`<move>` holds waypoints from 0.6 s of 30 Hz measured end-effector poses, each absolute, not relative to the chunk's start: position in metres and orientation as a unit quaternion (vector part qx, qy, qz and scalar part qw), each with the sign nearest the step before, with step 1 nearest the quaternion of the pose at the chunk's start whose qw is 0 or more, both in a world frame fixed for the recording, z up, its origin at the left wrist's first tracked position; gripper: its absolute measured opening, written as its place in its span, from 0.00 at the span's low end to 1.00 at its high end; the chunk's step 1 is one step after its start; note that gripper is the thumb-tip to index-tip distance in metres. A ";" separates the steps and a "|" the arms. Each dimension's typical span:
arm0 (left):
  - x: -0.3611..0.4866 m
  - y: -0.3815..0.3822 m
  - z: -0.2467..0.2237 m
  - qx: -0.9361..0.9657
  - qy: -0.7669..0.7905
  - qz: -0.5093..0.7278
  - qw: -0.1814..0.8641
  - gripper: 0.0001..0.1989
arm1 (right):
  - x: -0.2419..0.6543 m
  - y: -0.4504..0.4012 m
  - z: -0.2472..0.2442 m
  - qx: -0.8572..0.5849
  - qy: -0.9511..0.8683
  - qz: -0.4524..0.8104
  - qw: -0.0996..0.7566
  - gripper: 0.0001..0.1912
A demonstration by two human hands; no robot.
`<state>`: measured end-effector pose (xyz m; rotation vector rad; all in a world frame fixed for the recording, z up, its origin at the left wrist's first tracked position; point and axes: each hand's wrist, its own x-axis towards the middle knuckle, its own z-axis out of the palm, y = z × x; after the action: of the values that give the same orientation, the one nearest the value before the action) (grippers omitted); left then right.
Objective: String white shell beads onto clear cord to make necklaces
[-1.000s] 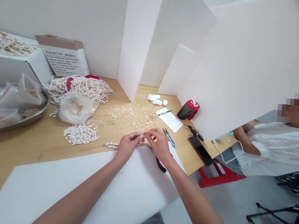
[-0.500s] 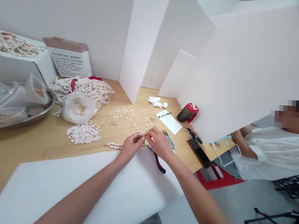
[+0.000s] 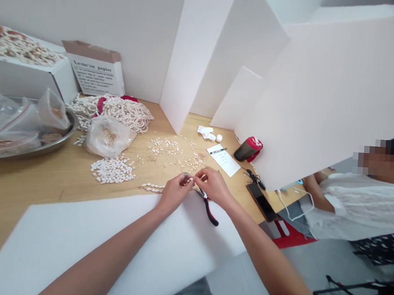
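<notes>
My left hand, with a ring on one finger, pinches a small white bead at its fingertips. Just right of it, my right hand has its thumb and finger closed at the same bead; anything else between them is too small to make out. A beaded strand lies left of my left hand on the table. Pliers with black and red handles rest on the white sheet under my right hand. Loose white beads are heaped to the left, and small gold pieces lie beyond my hands.
A plastic bag, bead strings and a metal tray stand left. To the right are a note, a dark pouch, keys and a phone. A person in white sits far right.
My hands have parted slightly, and a white bead now shows between the fingertips. The blue-handled tool by my right hand is now mostly hidden. The view has shifted a little.
</notes>
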<state>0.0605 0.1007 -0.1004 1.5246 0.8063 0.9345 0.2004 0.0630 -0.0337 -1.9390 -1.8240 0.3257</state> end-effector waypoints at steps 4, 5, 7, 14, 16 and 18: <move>0.060 0.098 -0.096 0.679 0.351 0.395 0.510 0.10 | 0.204 0.065 -0.028 -0.695 -0.676 0.129 0.207 0.03; 0.060 0.097 -0.095 0.692 0.356 0.392 0.490 0.09 | 0.205 0.066 -0.026 -0.692 -0.680 0.139 0.200 0.04; 0.060 0.096 -0.094 0.717 0.366 0.384 0.452 0.08 | 0.210 0.069 -0.025 -0.687 -0.684 0.162 0.185 0.03; 0.060 0.094 -0.091 0.737 0.338 0.370 0.454 0.09 | 0.223 0.075 -0.021 -0.671 -0.688 0.231 0.150 0.05; 0.059 0.095 -0.092 0.726 0.330 0.376 0.472 0.10 | 0.224 0.073 -0.020 -0.669 -0.689 0.234 0.151 0.05; 0.059 0.096 -0.092 0.713 0.323 0.386 0.489 0.10 | 0.223 0.071 -0.019 -0.666 -0.692 0.231 0.155 0.05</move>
<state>0.0590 0.0956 -0.0921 1.7315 0.7854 0.9369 0.2230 0.0714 -0.0189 -1.9077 -1.9832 0.6618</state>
